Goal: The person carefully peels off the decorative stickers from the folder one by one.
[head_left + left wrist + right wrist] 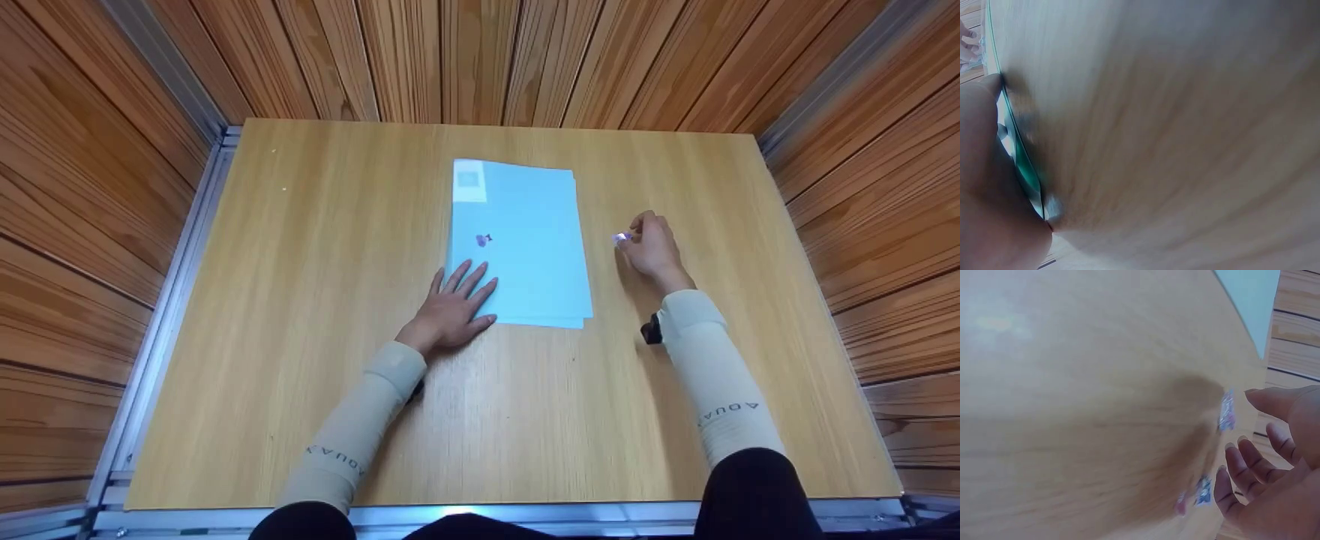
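While left grip [452, 309] atop blue sheets [532, 244], right grip [654, 246] near shiny scraps [1226, 412]

Brown wooden desk [337, 225] is holding up blue sheets [532, 247]. Small shiny bits [1226, 410] are lying to right.

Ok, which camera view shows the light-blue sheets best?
The head view: it shows the light-blue sheets almost whole, with the left hand covering their lower-left corner. The left wrist view catches only an edge-on strip past that hand; the right wrist view, only part at top right.
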Motion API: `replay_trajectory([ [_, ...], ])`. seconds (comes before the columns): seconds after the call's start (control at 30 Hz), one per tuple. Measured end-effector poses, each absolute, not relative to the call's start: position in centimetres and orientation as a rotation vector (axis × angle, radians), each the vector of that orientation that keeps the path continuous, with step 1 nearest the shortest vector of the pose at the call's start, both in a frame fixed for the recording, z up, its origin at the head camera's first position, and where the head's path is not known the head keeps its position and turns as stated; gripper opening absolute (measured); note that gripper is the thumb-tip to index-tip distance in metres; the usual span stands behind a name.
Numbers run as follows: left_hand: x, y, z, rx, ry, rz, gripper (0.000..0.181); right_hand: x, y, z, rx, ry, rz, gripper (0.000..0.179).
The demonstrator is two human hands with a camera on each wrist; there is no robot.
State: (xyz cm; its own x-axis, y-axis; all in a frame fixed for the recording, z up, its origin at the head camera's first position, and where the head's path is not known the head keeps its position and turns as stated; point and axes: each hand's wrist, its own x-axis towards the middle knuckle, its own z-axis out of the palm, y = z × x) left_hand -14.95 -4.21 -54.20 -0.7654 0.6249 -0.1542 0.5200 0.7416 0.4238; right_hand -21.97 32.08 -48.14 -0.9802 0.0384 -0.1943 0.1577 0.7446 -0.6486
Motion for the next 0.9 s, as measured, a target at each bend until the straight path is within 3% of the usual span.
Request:
replay_trajectory([
  [0.07,-16.1,-3.4,-56.9,0.844,2.7,0.371,0.068,-23.5,33.7,-50.3,0.14,2.749,-1.046,0.04],
  [0.23,-16.2,-3.2,-57.6,0.85,2.72,0.384,0.07,-25.0,33.8,-52.5,0.119,2.792,-0.997,0.04],
  [0.9,-16.3,-3.4,-57.4,0.868,2.714,0.362,0.069,-25.5,27.1,-52.2,-0.002,2.809,-0.932,0.038],
])
